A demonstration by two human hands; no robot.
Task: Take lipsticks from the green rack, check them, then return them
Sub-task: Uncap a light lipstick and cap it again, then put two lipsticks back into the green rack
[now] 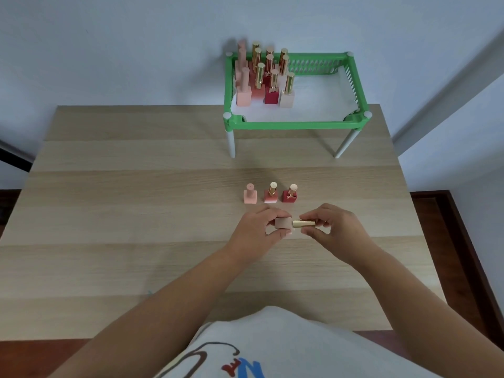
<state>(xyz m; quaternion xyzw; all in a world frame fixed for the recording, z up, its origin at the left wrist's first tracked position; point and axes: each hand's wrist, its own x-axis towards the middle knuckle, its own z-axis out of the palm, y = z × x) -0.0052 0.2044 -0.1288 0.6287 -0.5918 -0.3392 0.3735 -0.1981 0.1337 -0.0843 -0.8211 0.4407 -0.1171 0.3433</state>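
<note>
A beige lipstick [283, 223] with a gold cap [303, 223] lies sideways between both hands above the table. My left hand [256, 230] grips its square beige base. My right hand [331, 226] pinches the gold cap. Just beyond my hands, three lipsticks stand in a row on the table: a pink one [250, 194], a red-to-pink one [271, 193] and a dark red one [290, 194]. The green rack [297, 125] stands on white legs at the table's back right. Several lipsticks [264, 77] stand upright in its left part.
The light wooden table [136, 214] reaches the wall at the back. The right part of the green rack holds only its white liner [321, 102]. A dark wooden floor [469, 241] shows past the table's right edge.
</note>
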